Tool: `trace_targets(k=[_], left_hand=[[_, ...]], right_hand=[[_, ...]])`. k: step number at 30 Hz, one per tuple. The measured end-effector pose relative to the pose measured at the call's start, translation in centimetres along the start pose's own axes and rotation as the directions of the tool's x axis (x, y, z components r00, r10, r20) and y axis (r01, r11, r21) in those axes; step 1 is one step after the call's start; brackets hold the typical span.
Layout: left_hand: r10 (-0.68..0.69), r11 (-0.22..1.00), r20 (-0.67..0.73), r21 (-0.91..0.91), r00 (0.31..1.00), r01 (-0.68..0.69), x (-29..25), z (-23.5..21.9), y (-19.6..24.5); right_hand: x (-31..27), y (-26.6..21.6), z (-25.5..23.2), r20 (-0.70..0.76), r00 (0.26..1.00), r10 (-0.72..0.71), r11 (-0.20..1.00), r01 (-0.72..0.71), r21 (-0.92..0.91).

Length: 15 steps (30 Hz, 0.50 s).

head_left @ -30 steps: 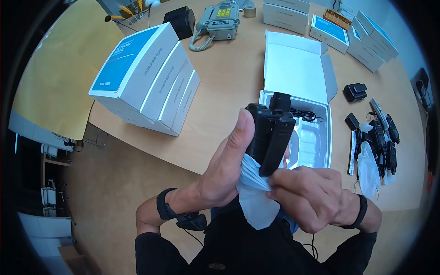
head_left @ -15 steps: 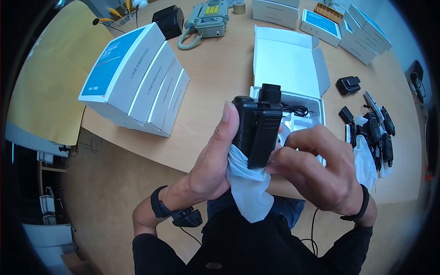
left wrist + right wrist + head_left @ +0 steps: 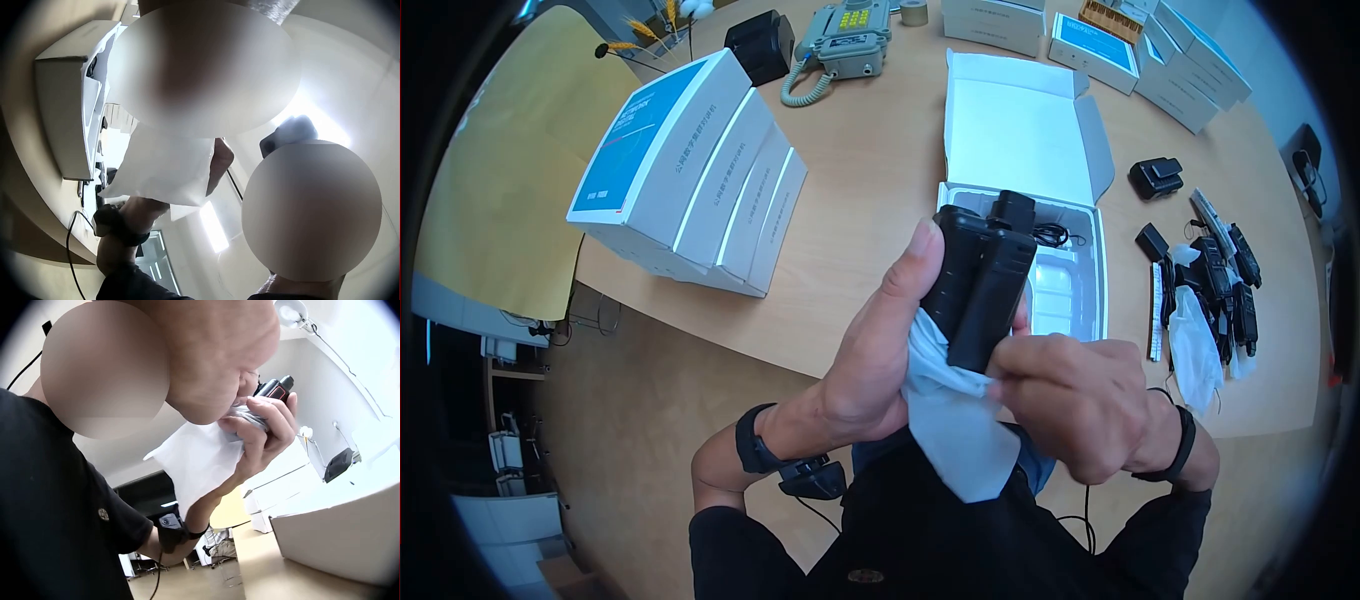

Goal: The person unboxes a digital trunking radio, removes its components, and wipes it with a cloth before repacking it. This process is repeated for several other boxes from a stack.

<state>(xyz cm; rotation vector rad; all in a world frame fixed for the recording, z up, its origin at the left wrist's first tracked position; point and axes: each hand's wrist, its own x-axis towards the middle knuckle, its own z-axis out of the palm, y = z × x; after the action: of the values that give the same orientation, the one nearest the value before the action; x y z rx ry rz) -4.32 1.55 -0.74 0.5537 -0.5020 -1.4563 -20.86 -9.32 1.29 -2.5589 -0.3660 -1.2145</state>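
A black handheld radio (image 3: 980, 285) with a clip on its facing side is gripped by the left hand (image 3: 865, 350), thumb along its side. A thin white bag (image 3: 965, 440) is bunched round the radio's lower end and hangs below it. The right hand (image 3: 1080, 400), fingers curled, pinches the bag at the radio's bottom corner. In the right wrist view the white bag (image 3: 200, 456) hangs from the left hand (image 3: 269, 431), and the radio's top (image 3: 278, 387) pokes out above. The left wrist view shows the bag (image 3: 165, 162) spread below a blurred area.
Behind the hands lies an open white box (image 3: 1090, 270) with a tray and black cable (image 3: 1052, 234). Stacked boxes (image 3: 700, 190) stand at left, a corded phone (image 3: 848, 40) at the back. Several black radios (image 3: 1215, 275) and another white bag (image 3: 1195, 350) lie at right.
The right hand moved off the bag's edge with fingers raised, then came back to the radio's bottom corner. The radio tilted slightly, and the head view shifted a little.
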Motion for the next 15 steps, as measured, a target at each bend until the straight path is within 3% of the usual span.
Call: trace_targets(k=[1,2,3,5,7,9,10,12,13,15], left_hand=[[0.003,1.0,0.002,0.001,1.0,-0.003,0.1,0.4,0.0],[0.003,0.996,-0.094,0.092,0.996,0.005,0.0,1.0,0.1],[0.011,0.983,-0.188,0.18,0.982,0.023,0.0,1.3,0.2],[0.035,0.959,-0.185,0.282,0.982,0.019,-0.1,1.3,0.1],[0.056,0.925,-0.179,0.38,0.982,0.016,0.1,1.2,-0.1],[0.211,0.783,-0.094,0.612,0.973,-0.111,0.6,1.3,-0.5],[0.208,0.784,-0.09,0.611,0.974,-0.111,0.6,1.3,-0.5],[0.148,0.956,-0.012,0.256,0.989,-0.14,0.8,1.3,-0.2],[0.148,0.957,-0.003,0.254,0.989,-0.142,0.9,1.0,0.0],[0.086,0.957,0.165,0.26,0.983,-0.127,1.6,0.2,0.7]], right_hand=[[-0.4,0.0,-0.4,0.1,0.986,0.135,0.986,-0.143,0.084],[-0.4,-0.1,-0.6,0.21,0.943,0.259,0.943,-0.294,0.154],[0.0,-0.2,-1.1,0.21,0.943,0.26,0.943,-0.294,0.154],[1.5,-0.6,-2.3,0.325,0.818,0.474,0.687,-0.575,0.445],[1.7,-0.5,-2.2,0.349,0.834,0.426,0.715,-0.547,0.434],[1.7,-0.7,-1.7,0.313,0.846,0.431,0.692,-0.532,0.487],[1.6,-0.6,-1.6,0.311,0.845,0.434,0.693,-0.534,0.485],[1.6,-0.4,-1.6,0.142,0.806,0.574,0.62,-0.542,0.567],[1.9,-0.2,-1.8,0.139,0.807,0.574,0.626,-0.542,0.561],[2.7,0.6,-2.4,0.037,0.91,0.412,0.861,-0.403,0.31]])
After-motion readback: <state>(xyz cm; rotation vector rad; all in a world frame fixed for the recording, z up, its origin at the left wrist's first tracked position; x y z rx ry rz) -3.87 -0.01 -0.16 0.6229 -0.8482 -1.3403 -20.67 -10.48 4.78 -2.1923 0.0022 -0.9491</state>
